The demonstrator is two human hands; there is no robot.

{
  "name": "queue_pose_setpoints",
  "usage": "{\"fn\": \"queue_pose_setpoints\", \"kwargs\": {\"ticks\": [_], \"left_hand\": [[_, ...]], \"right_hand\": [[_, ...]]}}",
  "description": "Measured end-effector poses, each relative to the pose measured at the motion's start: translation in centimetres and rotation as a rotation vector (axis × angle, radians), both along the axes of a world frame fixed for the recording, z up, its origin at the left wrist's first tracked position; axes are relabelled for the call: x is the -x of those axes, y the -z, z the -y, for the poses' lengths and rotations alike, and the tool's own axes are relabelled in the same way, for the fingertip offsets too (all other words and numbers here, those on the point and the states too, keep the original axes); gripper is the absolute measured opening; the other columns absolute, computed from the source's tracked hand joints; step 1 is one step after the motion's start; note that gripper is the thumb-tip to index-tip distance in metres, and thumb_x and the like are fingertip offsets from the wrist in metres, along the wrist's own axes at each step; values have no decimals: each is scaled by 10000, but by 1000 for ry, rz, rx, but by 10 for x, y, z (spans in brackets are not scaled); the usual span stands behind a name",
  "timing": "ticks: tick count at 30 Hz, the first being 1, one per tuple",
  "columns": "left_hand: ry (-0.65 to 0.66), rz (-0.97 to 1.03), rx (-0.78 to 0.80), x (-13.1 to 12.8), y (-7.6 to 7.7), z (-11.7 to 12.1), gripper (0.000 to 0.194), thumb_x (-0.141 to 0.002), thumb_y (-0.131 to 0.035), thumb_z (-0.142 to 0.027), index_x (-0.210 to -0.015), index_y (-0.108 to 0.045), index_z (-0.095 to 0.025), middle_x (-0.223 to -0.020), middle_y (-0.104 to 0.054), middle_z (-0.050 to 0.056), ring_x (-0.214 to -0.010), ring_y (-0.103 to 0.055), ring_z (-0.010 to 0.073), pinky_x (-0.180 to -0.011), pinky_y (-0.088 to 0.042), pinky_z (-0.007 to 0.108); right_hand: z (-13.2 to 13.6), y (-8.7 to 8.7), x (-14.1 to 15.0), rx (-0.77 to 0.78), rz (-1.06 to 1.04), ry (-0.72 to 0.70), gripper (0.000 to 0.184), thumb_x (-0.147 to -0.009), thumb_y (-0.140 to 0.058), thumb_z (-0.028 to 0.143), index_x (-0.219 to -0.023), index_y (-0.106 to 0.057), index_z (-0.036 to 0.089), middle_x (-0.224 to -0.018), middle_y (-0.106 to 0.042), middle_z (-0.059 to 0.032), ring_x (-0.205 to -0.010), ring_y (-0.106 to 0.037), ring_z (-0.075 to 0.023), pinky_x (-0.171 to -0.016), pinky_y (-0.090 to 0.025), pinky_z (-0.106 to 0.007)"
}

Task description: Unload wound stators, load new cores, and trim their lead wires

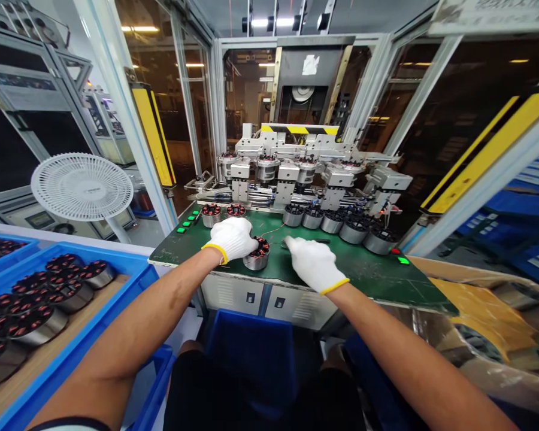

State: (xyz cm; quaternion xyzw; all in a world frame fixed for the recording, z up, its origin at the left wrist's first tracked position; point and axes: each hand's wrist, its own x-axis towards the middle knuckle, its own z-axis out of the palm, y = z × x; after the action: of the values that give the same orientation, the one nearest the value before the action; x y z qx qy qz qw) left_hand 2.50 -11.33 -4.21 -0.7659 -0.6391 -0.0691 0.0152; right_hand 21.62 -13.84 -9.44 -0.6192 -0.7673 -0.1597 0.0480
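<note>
The wire-wound metal drum [257, 261] stands upright near the front edge of the green surface [363, 272], between the two hands. It is short and squat, its axis roughly vertical. The left hand [233, 236] is the nearer, fingers curled against the drum's left side, seemingly gripping it. The right hand [313, 262] sits apart, to the drum's right, fingers bent inward (whether they grip the dark tool [322, 241] just behind, I cannot tell). A thin wire [273, 230] shows beyond the drum.

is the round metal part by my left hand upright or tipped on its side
Upright: the metal part sits on the green table, its red and black top facing up, silver side below.
</note>
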Motion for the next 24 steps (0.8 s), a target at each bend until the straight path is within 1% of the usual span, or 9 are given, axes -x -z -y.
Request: {"fn": "queue_pose_setpoints", "kwargs": {"ticks": [4, 8, 10, 12, 14, 16, 19, 22, 24], "left_hand": [[44, -6, 32, 7, -7, 0, 327, -695, -539, -455, -849, -694, -212, -904, -695, 104, -871, -651, 293, -685, -497, 351], [69, -13, -57, 13, -23, 17, 505, -751, -442, -661, -886, -694, -244, -853, -679, 82, -841, -637, 288, -694, -479, 369], [208, -64, -140, 12, -26, 30, 540, -690, -512, -710, -923, -693, -258, -880, -668, 80, -876, -615, 295, -728, -467, 377], [425, -127, -182, 10, -22, 41, 427, -692, -602, -604, -895, -701, -241, -913, -662, 91, -925, -593, 301, -777, -454, 390], [512, -69, -201, 15, -12, 42, 289, -780, -564, -461, -854, -702, -218, -925, -669, 99, -948, -589, 288, -822, -445, 401], [352, 204, -189, 31, 2, 34, 284, -848, -482, -400, -897, -692, -216, -944, -689, 82, -938, -608, 243, -842, -458, 375], [-120, 741, -16, 62, 27, 13, 371, -828, -491, -485, -954, -669, -185, -907, -721, 62, -785, -655, 175, -740, -515, 297], [-235, 806, 92, 82, 47, -2, 361, -767, -569, -480, -831, -681, -143, -740, -727, 70, -604, -652, 158, -620, -531, 282], [-241, 800, 92, 90, 49, -6, 312, -732, -614, -456, -792, -688, -158, -708, -727, 52, -585, -652, 152, -614, -531, 274]], "right_hand": [[2, 6, -14, 17, 130, -18, 387, -895, -352, 158, -1214, -550, 252, -951, -661, -78, -745, -646, -242, -595, -445, -308], [2, 13, -13, -28, 99, -29, 383, -920, -347, 213, -1264, -510, 250, -1012, -650, -75, -773, -640, -233, -600, -433, -303], [1, 15, -13, -23, 89, -38, 395, -922, -353, 231, -1291, -489, 261, -1031, -648, -70, -780, -637, -224, -603, -424, -300], [1, 15, -14, -28, 82, -48, 406, -915, -361, 229, -1301, -483, 266, -1042, -649, -62, -781, -635, -217, -599, -412, -299], [0, 16, -16, -44, 74, -66, 408, -906, -375, 224, -1293, -494, 266, -1052, -652, -53, -783, -634, -216, -595, -402, -298], [-1, 16, -16, -51, 71, -72, 399, -901, -384, 224, -1277, -512, 265, -1043, -658, -45, -774, -635, -219, -589, -394, -299], [-1, 15, -13, -40, 75, -59, 378, -915, -376, 241, -1261, -528, 263, -1015, -667, -46, -754, -639, -223, -577, -384, -297], [-3, 14, -12, -23, 77, -65, 358, -932, -362, 259, -1238, -548, 255, -1015, -672, -53, -760, -643, -219, -578, -380, -289], [-4, 15, -13, -24, 75, -63, 352, -941, -354, 267, -1231, -554, 252, -1008, -674, -55, -766, -643, -217, -586, -384, -286]]}}
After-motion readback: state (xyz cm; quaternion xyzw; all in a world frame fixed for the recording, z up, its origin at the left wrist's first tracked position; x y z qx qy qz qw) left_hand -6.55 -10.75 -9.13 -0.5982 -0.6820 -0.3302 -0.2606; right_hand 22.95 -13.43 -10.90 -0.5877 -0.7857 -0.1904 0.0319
